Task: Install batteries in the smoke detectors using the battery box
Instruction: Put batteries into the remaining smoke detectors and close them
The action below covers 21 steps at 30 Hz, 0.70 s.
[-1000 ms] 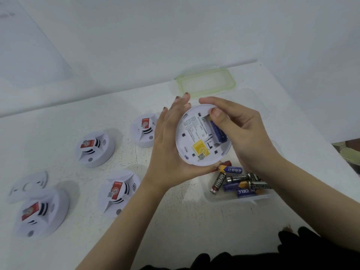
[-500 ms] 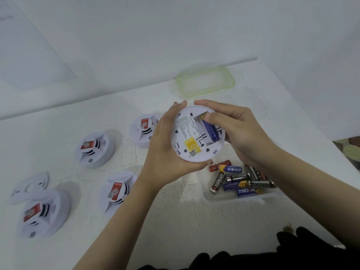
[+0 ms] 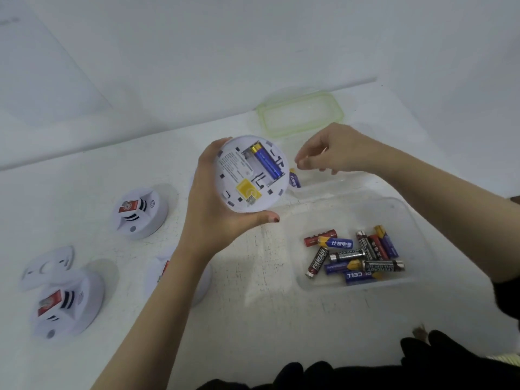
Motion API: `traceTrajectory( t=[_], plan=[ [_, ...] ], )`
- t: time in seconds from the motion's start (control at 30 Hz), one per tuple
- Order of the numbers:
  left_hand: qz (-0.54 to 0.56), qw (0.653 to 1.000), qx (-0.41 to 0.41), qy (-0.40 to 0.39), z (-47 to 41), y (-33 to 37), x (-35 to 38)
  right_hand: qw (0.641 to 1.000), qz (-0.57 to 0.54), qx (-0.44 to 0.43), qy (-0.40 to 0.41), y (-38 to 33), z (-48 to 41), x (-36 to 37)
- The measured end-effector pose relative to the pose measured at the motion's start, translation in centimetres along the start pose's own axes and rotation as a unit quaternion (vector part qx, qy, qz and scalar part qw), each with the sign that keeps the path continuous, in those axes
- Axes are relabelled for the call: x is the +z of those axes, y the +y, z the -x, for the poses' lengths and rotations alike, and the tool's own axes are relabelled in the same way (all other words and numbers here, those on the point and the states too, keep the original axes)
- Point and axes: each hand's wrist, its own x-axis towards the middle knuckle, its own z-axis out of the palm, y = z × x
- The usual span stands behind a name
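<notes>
My left hand (image 3: pixel 213 220) grips a white smoke detector (image 3: pixel 242 178) from its left side and holds it above the table, back side up. A blue battery (image 3: pixel 266 161) lies in its open compartment. A yellow sticker sits below that. My right hand (image 3: pixel 337 147) hovers just right of the detector with loosely curled fingers, and I see nothing held in it. Below its fingertips a purple battery (image 3: pixel 294 179) shows beside the detector's rim. The clear battery box (image 3: pixel 412 220) holds several loose batteries (image 3: pixel 357 257) at its near end.
Two smoke detectors (image 3: pixel 140 212) (image 3: pixel 66 305) stand face up at the left, and a third (image 3: pixel 166 273) is partly hidden by my left forearm. A loose mounting plate (image 3: pixel 47 266) lies by the near-left one. The green-rimmed box lid (image 3: pixel 299 112) lies behind the box.
My right hand has let go of the blue battery and drawn away to the right. The battery stays seated in the compartment. My left hand still holds the detector.
</notes>
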Motion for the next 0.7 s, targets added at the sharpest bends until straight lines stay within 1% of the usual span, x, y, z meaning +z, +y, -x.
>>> traceTrajectory(
  t=[0.07,0.17,0.3,0.5,0.6,0.7],
  plan=[
    [-0.009,1.000,-0.004,0.005,-0.1,-0.2,-0.2,0.997,0.069,0.020,-0.018,0.0,-0.9,0.4],
    [-0.015,1.000,-0.011,0.006,-0.3,-0.3,-0.1,0.990,0.140,0.032,-0.011,-0.3,-1.6,1.1],
    [-0.021,1.000,-0.015,0.005,-0.4,-0.7,-0.1,0.990,0.133,0.051,-0.022,-1.1,-1.9,1.3],
    [-0.030,0.999,-0.019,0.005,-0.4,-1.2,0.1,0.977,0.206,0.044,0.035,-1.3,-1.8,2.4],
    [-0.034,0.999,-0.018,0.003,-0.4,-1.3,0.1,0.981,0.191,0.033,0.031,-1.2,-1.6,2.3],
    [-0.037,0.999,-0.021,0.004,-0.3,-1.4,0.1,0.995,0.098,-0.001,0.012,-1.5,-0.6,1.9]
  ],
)
